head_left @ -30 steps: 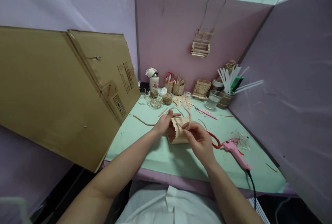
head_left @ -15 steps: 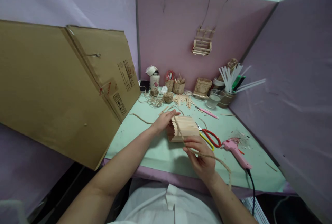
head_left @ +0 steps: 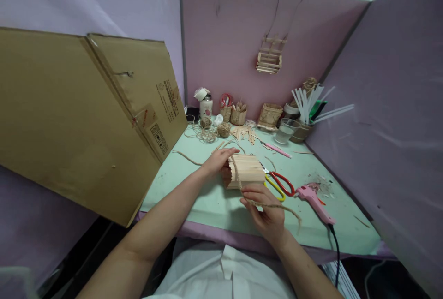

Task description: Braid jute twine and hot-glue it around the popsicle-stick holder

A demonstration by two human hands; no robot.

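Observation:
A small round holder made of pale wooden sticks (head_left: 249, 168) lies on its side on the table, its open end toward the left. My left hand (head_left: 218, 160) grips it at that end, thumb on top; some of its fingers are hidden behind or inside the holder. A length of braided twine (head_left: 238, 173) runs down across the holder's left part. My right hand (head_left: 266, 209) pinches this twine just below the holder, and the loose end trails off to the right over the fingers.
Right of the holder lie scissors (head_left: 282, 183) with red and yellow handles and a pink glue gun (head_left: 316, 204). Behind are a pink craft knife (head_left: 277, 150), twine balls (head_left: 224, 129), loose sticks and a water cup (head_left: 285, 131). A large cardboard sheet (head_left: 138, 105) leans at left.
My right hand has moved slightly left with the twine, so the strand crosses the holder more steeply. My left hand stays on the holder.

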